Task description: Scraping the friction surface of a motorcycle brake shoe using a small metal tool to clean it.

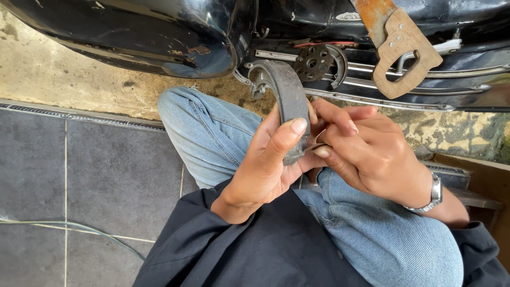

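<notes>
Dark sleeves and blue jeans (372, 239) are seen nearest the camera, the person being seated with knees raised. Just above the knees a curved brake shoe (287, 101) is held between both hands. The left hand (265, 165) is closed round the shoe's lower end from the left, its thumb laid along the lining's edge. The right hand (372, 154), on whose wrist a metal watch (435, 192) is worn, is pressed against the same lower end from the right; its fingers (340, 125) are bent and pinched on a small pale piece, whose nature cannot be told. Both hands are thus shut on the shoe, and neither is clearly the nearer.

The shoe's long axis is run away from the body, arching up and leftward out of the fingers toward a black vehicle body (159, 37). Its outer face is shown as a worn, dull grey lining on a metal web, with a looped end at the far tip.

Beyond it a round perforated plate (313, 62) and a rusty handsaw (398, 48) with a wooden grip are rested on the vehicle's chrome-trimmed ledge. Grey floor tiles (79, 175) and a thin green hose (79, 228) are seen at left.
</notes>
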